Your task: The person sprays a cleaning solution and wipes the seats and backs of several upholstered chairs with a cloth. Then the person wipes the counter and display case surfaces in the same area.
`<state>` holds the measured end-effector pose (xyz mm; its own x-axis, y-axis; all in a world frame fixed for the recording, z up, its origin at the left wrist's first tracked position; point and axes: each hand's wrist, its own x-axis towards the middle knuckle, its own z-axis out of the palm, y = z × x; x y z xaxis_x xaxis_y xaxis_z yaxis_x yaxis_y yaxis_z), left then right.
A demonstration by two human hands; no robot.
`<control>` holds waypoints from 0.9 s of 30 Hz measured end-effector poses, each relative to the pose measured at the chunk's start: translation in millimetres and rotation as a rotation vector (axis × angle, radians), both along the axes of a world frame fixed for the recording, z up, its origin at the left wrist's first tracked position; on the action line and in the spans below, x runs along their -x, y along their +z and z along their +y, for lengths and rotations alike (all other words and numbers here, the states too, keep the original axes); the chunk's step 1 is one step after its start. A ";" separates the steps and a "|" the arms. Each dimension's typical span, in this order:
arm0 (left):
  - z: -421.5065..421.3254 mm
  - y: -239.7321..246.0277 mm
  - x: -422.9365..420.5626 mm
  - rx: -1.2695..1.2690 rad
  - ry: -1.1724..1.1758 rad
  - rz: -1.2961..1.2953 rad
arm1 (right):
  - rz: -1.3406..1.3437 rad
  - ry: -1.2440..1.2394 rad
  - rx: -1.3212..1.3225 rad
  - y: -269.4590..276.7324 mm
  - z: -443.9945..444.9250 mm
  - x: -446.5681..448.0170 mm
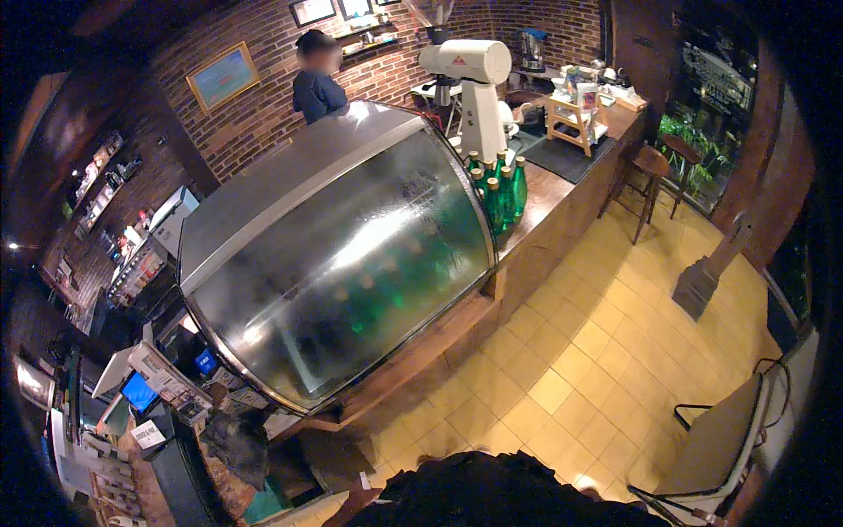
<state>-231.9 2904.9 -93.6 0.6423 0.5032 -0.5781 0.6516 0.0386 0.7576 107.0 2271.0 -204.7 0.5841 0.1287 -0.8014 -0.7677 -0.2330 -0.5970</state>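
At the bottom edge, beside my dark clothing, a bit of skin that seems to be my left hand [354, 507] shows near a small white object [365, 481]; whether it holds it is unclear. My right hand is out of view. Before me stands a curved glass display case [342, 263], its glass fogged, with green bottles dimly visible inside. Several green glass bottles [504, 191] with gold-coloured caps stand on the wooden counter right of the case. Behind them rises a large cream coffee grinder [479, 99]. A dark, crumpled-looking item [238, 448] lies on the counter at lower left.
Another person [319, 89] in dark clothes stands behind the case. Two wooden stools [649, 165] are by the counter's right end. A metal-framed chair [718, 441] is at lower right, a wooden post [705, 283] above it. A lit blue screen [139, 392] stands at left. Yellow tiles [553, 388] cover the floor.
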 end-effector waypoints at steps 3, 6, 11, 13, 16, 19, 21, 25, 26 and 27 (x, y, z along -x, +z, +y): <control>11.9 -6.4 -34.5 -0.205 -0.167 -0.034 | -0.232 -0.086 -0.987 29.1 52.7 -39.2; 26.4 -14.3 -87.6 -0.571 -0.404 -0.159 | -0.328 -0.171 -0.254 86.4 137.4 -90.4; 26.0 8.4 -193.7 -0.763 -0.467 -0.305 | -0.566 0.500 0.069 143.9 206.4 -110.7; 20.2 26.0 -218.8 -0.586 -0.430 -0.236 | -0.470 0.532 0.020 124.9 193.1 -96.4; 14.8 30.4 -232.7 -0.465 -0.401 -0.166 | -0.377 0.535 0.182 67.0 141.7 -63.9; 12.3 8.9 -213.1 -0.307 -0.288 -0.284 | -0.892 1.247 0.437 22.3 59.3 -20.6; 13.2 -9.1 -196.1 -0.119 -0.175 -0.238 | -0.470 0.840 0.244 5.5 17.0 2.6; 6.7 -4.4 -126.0 -0.155 -0.126 -0.190 | -0.074 0.281 -0.009 -16.2 -27.4 34.6; 6.6 1.6 -115.8 -0.148 -0.120 -0.160 | -0.067 0.220 -0.067 -21.0 -29.9 36.1; 5.4 8.4 -105.8 -0.142 -0.118 -0.129 | -0.056 0.157 -0.137 -26.4 -28.1 33.5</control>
<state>-126.2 2910.3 -85.2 0.7657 0.4903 -0.4163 0.5428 -0.1453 0.8272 73.5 2242.9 -231.1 0.5919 0.3265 -0.7369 -0.6930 -0.2608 -0.6721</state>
